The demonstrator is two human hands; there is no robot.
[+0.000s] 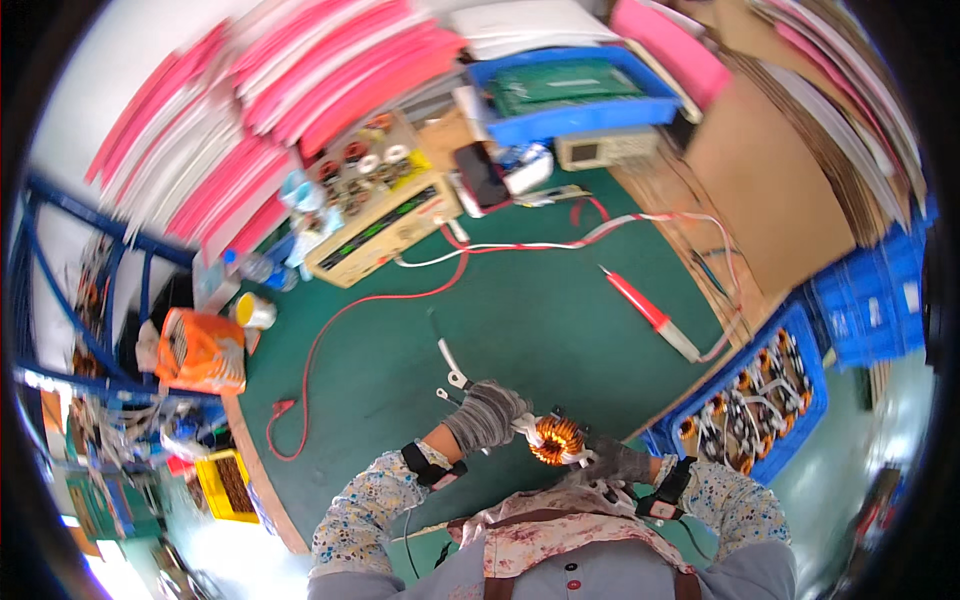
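Observation:
A copper-wound toroidal coil [556, 440] with white-sleeved leads is held between my two hands, close to my apron. My left hand [488, 415], in a grey knit glove, is closed around the white leads on the coil's left side. Beyond its fingers stick out a white-sleeved lead with a ring lug [457, 379] and a second, smaller lug [444, 394]. My right hand [615, 463], in a darker grey glove, is closed at the coil's right side, by a short white lead [578, 459]. Its fingertips are partly hidden.
On the green mat [500, 310] lie a red-and-white test probe [650, 312] and red and white cables. A beige bench instrument [385, 232] stands at the back. A blue crate [800, 400] of coils is at right; an orange bag [205, 350] and yellow cup [256, 311] stand at left.

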